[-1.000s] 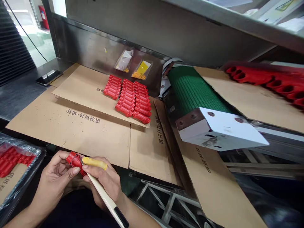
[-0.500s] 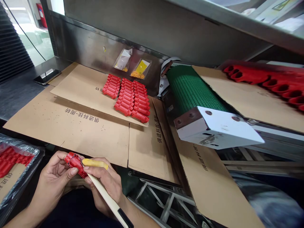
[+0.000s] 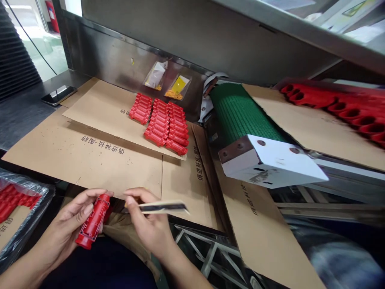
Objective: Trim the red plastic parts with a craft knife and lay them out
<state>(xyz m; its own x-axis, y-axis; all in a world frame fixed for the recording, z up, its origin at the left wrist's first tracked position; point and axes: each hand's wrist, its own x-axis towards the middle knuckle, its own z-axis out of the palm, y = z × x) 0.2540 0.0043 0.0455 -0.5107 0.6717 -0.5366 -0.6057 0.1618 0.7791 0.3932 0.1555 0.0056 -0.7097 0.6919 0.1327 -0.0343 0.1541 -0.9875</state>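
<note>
Grip of left hand [image 3: 68, 220] clasps red part [image 3: 94, 220]; right hand [image 3: 152, 228] grips blurred tool [image 3: 164, 207]

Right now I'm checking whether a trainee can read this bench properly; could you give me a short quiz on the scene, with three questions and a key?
1. True or false: the left hand holds a red part while the right hand holds a pale-and-black tool.

2. The lined-up red pieces rest on: A) the green roller; B) a cardboard sheet; C) the phone.

3. How many clear packets lie beyond those lined-up pieces?

Key: 1. True. 2. B. 3. Two.
</note>
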